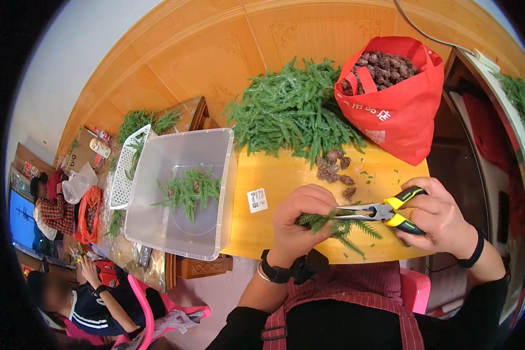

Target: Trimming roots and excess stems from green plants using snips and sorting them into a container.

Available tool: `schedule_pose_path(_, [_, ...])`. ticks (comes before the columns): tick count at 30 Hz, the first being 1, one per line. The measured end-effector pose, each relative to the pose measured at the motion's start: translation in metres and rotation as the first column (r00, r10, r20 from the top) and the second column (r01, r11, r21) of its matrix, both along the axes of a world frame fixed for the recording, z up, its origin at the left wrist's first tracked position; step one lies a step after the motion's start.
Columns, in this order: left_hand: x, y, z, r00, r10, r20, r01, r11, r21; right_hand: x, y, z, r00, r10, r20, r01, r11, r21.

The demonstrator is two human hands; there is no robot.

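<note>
Closed around a green artificial pine sprig [356, 231], my left hand [303, 219] holds it over the front of the yellow table. My right hand [434, 213] grips long-nose pliers [389, 211] with yellow and black handles, which stand spread apart. The pliers' jaws reach left to the sprig beside my left fingers; whether they bite on it I cannot tell. Several brown pine cones [332, 167] lie on the table just beyond my hands. At the back is a big heap of green pine sprigs [291, 111].
A red bag [391, 116] full of pine cones stands at the back right. To the left, a clear plastic bin [181, 233] holds sprigs with cones, beside a white basket [128, 169]. A small white label [257, 200] lies on the table [256, 233]. Two people sit at the far left.
</note>
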State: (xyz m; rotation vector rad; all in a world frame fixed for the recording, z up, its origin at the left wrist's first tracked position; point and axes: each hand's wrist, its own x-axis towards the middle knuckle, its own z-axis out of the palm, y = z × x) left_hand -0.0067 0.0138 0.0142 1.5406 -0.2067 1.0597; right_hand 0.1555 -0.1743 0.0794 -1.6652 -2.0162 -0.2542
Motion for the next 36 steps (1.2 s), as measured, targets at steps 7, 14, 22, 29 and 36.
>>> schedule_pose_path(7, [-0.005,0.002,-0.001,0.999,-0.015,-0.033,0.016,1.000,0.024,0.006,-0.004,0.003,0.999,-0.002,0.050,0.002,1.000,-0.012])
schedule_pose_path(14, [-0.005,0.002,-0.002,0.998,-0.026,-0.051,0.026,1.000,-0.001,0.007,-0.003,0.016,0.992,-0.013,0.126,0.015,1.000,-0.010])
schedule_pose_path(22, [-0.003,0.001,-0.002,0.996,-0.048,-0.070,0.046,0.998,-0.035,0.010,-0.005,0.015,0.987,0.001,0.160,0.005,0.999,-0.040])
schedule_pose_path(29, [-0.010,0.001,-0.003,0.993,-0.053,-0.105,0.023,0.963,-0.269,0.007,0.003,0.012,0.986,0.034,-0.161,-0.053,0.992,-0.117])
schedule_pose_path(36, [-0.036,0.028,0.001,0.983,0.170,-0.070,-0.167,0.984,0.057,0.009,-0.016,-0.005,0.803,-0.303,-0.512,0.243,0.953,-0.182])
